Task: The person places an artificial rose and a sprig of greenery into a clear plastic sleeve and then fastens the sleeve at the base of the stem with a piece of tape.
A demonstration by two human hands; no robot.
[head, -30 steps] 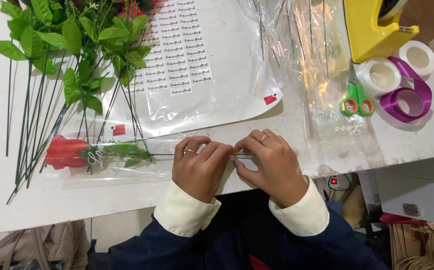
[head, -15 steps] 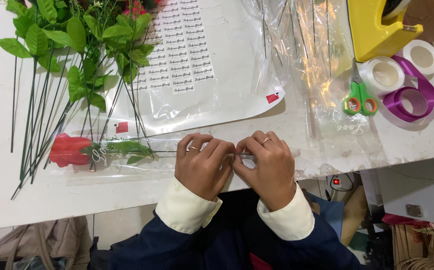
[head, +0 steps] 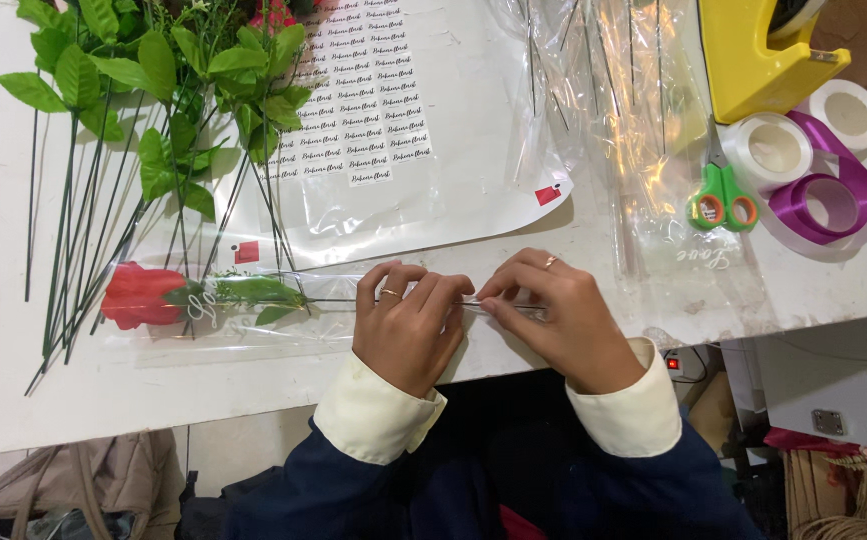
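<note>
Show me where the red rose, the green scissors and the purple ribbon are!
red rose [head: 141,296], head view, on the middle of the red bloom.
green scissors [head: 722,207], head view, on the handle loops.
purple ribbon [head: 825,193], head view, on the roll's purple band.

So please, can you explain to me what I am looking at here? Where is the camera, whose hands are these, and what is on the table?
No machine here: a person wears a camera on the head, looking down at their own two bare hands. The left hand and right hand pinch the thin stem end of a red rose lying in a clear sleeve on a white table. Both have a closed grip on it. Nearby lie leafy green stems, a sticker sheet, more clear sleeves, green scissors, purple ribbon, white tape rolls and a yellow tape dispenser.
</note>
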